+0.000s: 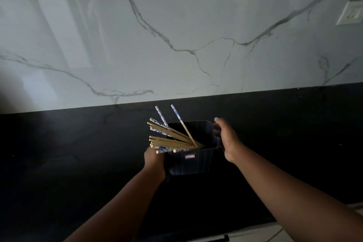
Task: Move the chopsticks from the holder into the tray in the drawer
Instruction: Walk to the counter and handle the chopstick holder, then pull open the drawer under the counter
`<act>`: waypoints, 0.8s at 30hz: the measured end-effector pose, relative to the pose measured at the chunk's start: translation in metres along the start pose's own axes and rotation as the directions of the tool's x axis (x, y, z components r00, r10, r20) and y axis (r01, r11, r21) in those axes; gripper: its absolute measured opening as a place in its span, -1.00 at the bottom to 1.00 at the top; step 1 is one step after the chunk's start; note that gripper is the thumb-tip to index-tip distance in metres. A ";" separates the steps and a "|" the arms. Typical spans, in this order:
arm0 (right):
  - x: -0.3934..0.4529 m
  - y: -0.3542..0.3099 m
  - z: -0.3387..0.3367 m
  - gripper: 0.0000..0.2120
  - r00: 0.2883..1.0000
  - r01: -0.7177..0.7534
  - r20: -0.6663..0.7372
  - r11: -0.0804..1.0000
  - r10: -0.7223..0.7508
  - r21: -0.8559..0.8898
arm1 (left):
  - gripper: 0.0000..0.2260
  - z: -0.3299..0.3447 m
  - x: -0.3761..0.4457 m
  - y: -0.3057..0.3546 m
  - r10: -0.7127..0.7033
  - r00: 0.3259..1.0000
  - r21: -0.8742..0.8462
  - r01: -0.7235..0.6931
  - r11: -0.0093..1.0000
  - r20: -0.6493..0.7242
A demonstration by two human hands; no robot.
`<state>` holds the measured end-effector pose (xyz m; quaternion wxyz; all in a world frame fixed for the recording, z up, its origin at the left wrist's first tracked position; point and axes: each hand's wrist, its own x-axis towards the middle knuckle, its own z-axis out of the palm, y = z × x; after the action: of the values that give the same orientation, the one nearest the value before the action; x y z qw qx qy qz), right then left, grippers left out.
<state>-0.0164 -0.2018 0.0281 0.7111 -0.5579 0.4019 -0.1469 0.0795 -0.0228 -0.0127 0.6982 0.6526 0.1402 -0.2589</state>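
Note:
A dark rectangular holder (196, 163) with a small red-and-white label stands on the black counter. Several chopsticks (172, 139), some plain wood and some white with blue patterns, lean out of it towards the left. My left hand (154, 160) presses against the holder's left side, under the chopstick ends, and grips it. My right hand (225, 141) is at the holder's right rim, fingers spread and curled over the edge; whether it grips the rim is unclear. No drawer or tray is in view.
The black counter (78, 153) runs across the frame below a white marble backsplash (176, 45). A white wall socket (350, 12) sits at the far right. A pale cabinet front (255, 234) shows at the bottom right edge.

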 end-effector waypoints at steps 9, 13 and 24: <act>-0.051 0.053 -0.061 -0.63 0.985 0.169 0.017 0.962 -0.170 -0.213 | -0.73 -0.038 -0.074 -0.062 0.312 0.937 0.014 -0.314 0.949 -0.155; -0.089 0.092 -0.072 -0.62 0.967 0.253 0.116 0.915 -0.227 -0.315 | -0.68 -0.052 -0.110 -0.104 0.530 0.848 0.393 -0.495 0.775 0.020; -0.175 0.198 -0.095 -0.51 0.599 0.736 0.745 -0.163 -0.293 -0.657 | -0.07 -0.117 -0.118 -0.140 0.402 0.778 0.875 -0.412 -0.254 0.483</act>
<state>-0.2444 -0.0843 -0.0862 0.0945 -0.9950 -0.0085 -0.0312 -0.0778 0.1114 -0.0803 0.0442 0.9458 -0.3204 -0.0286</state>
